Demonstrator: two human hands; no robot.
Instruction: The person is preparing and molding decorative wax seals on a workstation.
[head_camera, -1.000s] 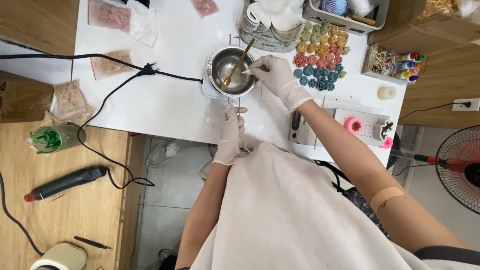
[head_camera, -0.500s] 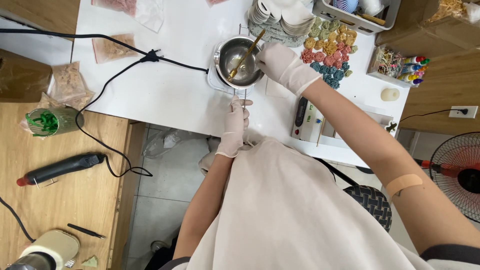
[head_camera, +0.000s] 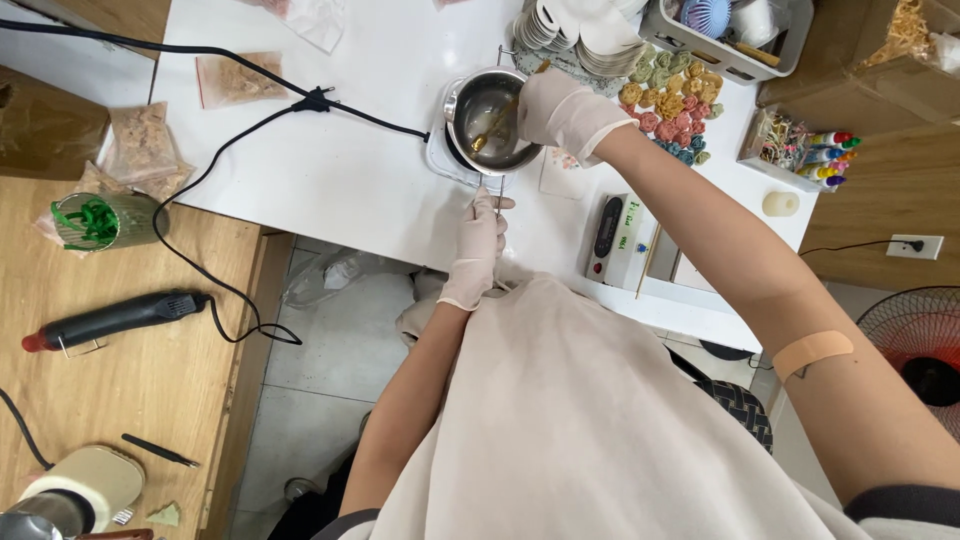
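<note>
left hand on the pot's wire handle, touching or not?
Touching. The head view shows the gloved left hand with its fingers closed around the wire handle that sticks out from the metal pot.

Sat on the bench (head_camera: 330, 190): pot (head_camera: 490, 120) at centre, stirring stick (head_camera: 497, 117) inside, cable (head_camera: 250, 80) to its left, small moulded pieces (head_camera: 672, 112) to its right, scale (head_camera: 610, 235) nearer the front edge.

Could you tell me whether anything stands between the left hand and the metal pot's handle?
Nothing visible does: the left hand already touches the wire handle of the metal pot, while the right hand holds a stirring stick in it.
</note>
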